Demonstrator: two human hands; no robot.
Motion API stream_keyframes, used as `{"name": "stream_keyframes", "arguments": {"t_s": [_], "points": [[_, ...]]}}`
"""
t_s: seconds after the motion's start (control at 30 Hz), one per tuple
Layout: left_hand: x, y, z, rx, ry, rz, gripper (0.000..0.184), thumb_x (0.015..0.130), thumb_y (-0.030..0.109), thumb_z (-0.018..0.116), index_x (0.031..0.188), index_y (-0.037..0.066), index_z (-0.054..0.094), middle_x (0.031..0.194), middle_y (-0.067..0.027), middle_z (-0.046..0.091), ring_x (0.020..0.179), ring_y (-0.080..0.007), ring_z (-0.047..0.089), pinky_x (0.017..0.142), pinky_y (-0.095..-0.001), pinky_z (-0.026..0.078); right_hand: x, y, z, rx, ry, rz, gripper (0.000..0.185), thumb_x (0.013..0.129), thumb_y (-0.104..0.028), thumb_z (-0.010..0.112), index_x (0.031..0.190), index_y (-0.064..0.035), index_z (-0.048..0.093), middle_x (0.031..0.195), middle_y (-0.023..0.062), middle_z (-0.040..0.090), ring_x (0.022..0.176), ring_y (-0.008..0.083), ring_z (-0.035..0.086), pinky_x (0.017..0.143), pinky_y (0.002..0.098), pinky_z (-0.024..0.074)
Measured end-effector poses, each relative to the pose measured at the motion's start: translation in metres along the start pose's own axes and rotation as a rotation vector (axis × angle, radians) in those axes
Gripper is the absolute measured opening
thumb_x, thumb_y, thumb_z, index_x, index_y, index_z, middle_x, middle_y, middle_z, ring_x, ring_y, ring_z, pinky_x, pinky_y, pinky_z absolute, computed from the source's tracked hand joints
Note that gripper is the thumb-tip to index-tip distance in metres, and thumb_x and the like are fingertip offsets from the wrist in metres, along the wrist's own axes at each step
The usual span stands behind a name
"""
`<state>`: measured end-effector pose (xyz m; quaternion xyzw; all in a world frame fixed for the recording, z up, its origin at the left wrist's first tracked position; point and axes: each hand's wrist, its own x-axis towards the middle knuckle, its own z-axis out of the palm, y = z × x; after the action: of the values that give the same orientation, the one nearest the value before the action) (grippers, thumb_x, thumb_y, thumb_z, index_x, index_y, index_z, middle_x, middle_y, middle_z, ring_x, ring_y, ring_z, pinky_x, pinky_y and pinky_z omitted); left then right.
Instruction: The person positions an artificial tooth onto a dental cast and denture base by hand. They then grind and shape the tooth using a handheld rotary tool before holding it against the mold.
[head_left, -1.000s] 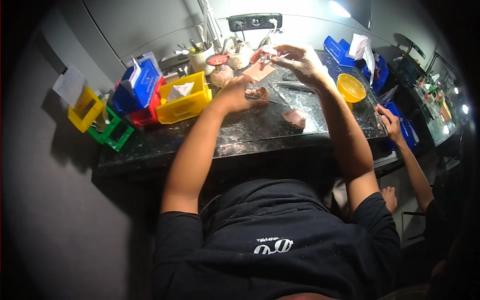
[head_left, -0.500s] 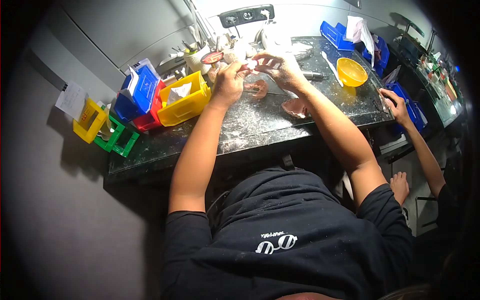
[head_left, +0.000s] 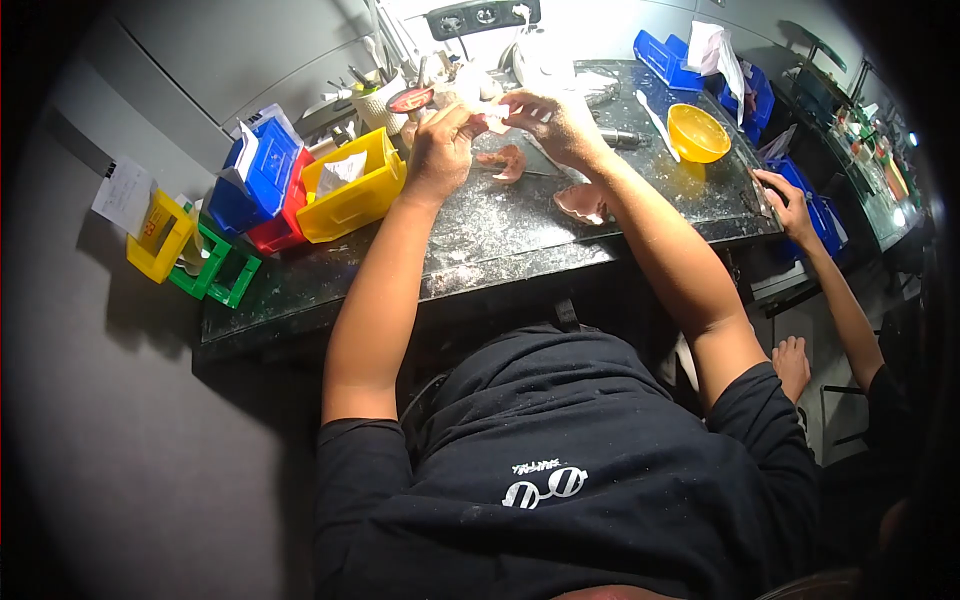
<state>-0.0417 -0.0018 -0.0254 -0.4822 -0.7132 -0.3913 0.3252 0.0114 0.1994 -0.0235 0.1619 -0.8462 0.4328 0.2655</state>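
Above the dusty dark workbench, my left hand [head_left: 440, 152] pinches a small white-and-pink piece [head_left: 494, 118] in its fingertips. My right hand [head_left: 562, 128] comes at the same piece from the other side, with its thumb and fingers bent round the edge. The piece is too small and bright to name. Just below the hands lies a pink curved plate [head_left: 507, 163], like a denture base. A second pink plate [head_left: 580, 203] rests nearer the front edge, under my right forearm. A dark cylindrical handpiece [head_left: 622, 138] lies right of my right hand.
Yellow [head_left: 350, 205], red and blue bins stand at the left. A yellow bowl [head_left: 698, 134] and white spatula [head_left: 658, 125] sit at the right. Another person's hand [head_left: 785, 203] rests on the bench's right edge. A white pot of tools [head_left: 380, 108] stands behind.
The view has shifted slightly, so the bench sits a little higher and further left. Both hands stay together at the small piece, with the right fingers slightly more closed round it.
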Motion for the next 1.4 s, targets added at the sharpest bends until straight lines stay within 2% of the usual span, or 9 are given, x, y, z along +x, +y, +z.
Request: {"name": "stream_keyframes", "arguments": {"t_s": [0.27,0.4,0.53,0.7,0.8,0.83,0.93,1.03,1.4], "points": [[-0.011,-0.003,0.017,-0.205,-0.025,-0.227,0.021,0.084,0.006,0.074,0.103,0.0,0.065,0.093,-0.0141,0.074,0.087,-0.0263,0.073,0.078,-0.0344,0.057,-0.003,0.008,0.011,0.424,0.039,0.028,0.025,0.094,-0.016,0.07,0.113,0.0009,0.068,0.097,0.0069,0.074,0.089,0.0131,0.069,0.085,0.0285,0.0553],[-0.01,-0.006,0.018,-0.386,0.102,-0.26,0.038,0.081,0.006,0.079,0.113,0.0,0.06,0.094,-0.009,0.073,0.09,-0.0206,0.073,0.08,-0.0333,0.057,-0.001,0.008,0.01,0.323,-0.139,-0.058,0.048,0.09,-0.026,0.076,0.129,-0.0014,0.063,0.114,0.0117,0.072,0.101,0.0178,0.067,0.094,0.033,0.0524],[-0.007,-0.003,0.011,-0.304,-0.072,-0.2,0.041,0.08,0.0,0.076,0.117,-0.003,0.057,0.102,-0.0139,0.074,0.092,-0.0199,0.073,0.085,-0.0335,0.056,-0.001,0.007,0.006,0.243,-0.05,0.033,0.057,0.085,-0.033,0.081,0.129,-0.0029,0.064,0.114,0.012,0.072,0.103,0.0198,0.067,0.095,0.0351,0.0514],[-0.011,-0.007,0.014,0.092,0.028,-0.187,0.016,0.081,0.01,0.073,0.094,0.002,0.073,0.084,-0.0123,0.075,0.082,-0.0248,0.072,0.072,-0.038,0.053,-0.005,-0.01,0.002,0.01,-0.028,0.066,0.029,0.095,-0.001,0.062,0.124,0.0017,0.064,0.112,0.0147,0.073,0.106,0.0215,0.07,0.091,0.0333,0.054],[-0.009,0.001,0.007,0.095,0.048,-0.337,0.014,0.079,0.019,0.076,0.078,0.006,0.071,0.072,-0.0098,0.072,0.067,-0.026,0.069,0.067,-0.0402,0.052,-0.004,0.007,0.012,0.192,-0.046,0.008,0.035,0.091,0.01,0.056,0.125,0.0021,0.064,0.115,0.0158,0.072,0.109,0.0206,0.07,0.093,0.0327,0.0539],[-0.008,-0.001,0.008,0.092,0.088,-0.246,0.016,0.078,0.016,0.079,0.076,0.006,0.066,0.07,-0.0092,0.071,0.063,-0.026,0.069,0.066,-0.0386,0.052,-0.001,0.001,0.008,-0.043,-0.059,0.019,0.045,0.087,0.017,0.049,0.126,0.0015,0.063,0.117,0.0167,0.071,0.111,0.0204,0.069,0.097,0.0318,0.053],[-0.006,-0.001,0.009,0.017,0.165,-0.326,0.016,0.076,0.011,0.08,0.081,0.005,0.066,0.071,-0.0088,0.069,0.063,-0.0248,0.069,0.064,-0.0361,0.053,-0.001,0.009,0.006,-0.025,-0.01,-0.037,0.046,0.087,0.017,0.049,0.126,-0.0007,0.064,0.116,0.0166,0.071,0.11,0.0207,0.069,0.097,0.0317,0.053],[-0.002,0.006,0.006,0.02,0.14,-0.292,0.019,0.076,0.002,0.078,0.091,0.004,0.067,0.08,-0.0077,0.069,0.064,-0.019,0.066,0.062,-0.0315,0.052,-0.001,0.01,0.002,0.011,-0.012,-0.089,0.032,0.094,-0.001,0.061,0.126,-0.0043,0.066,0.119,0.013,0.071,0.109,0.0238,0.068,0.095,0.0352,0.0519],[-0.004,-0.002,0.003,0.05,0.116,-0.179,0.02,0.078,-0.007,0.072,0.094,0.005,0.07,0.082,-0.0068,0.068,0.065,-0.0149,0.067,0.059,-0.0278,0.052,0.001,0.006,0.001,0.047,-0.023,-0.049,0.031,0.094,-0.01,0.068,0.124,-0.0047,0.065,0.115,0.0096,0.072,0.099,0.0191,0.071,0.089,0.0334,0.0551]]}}
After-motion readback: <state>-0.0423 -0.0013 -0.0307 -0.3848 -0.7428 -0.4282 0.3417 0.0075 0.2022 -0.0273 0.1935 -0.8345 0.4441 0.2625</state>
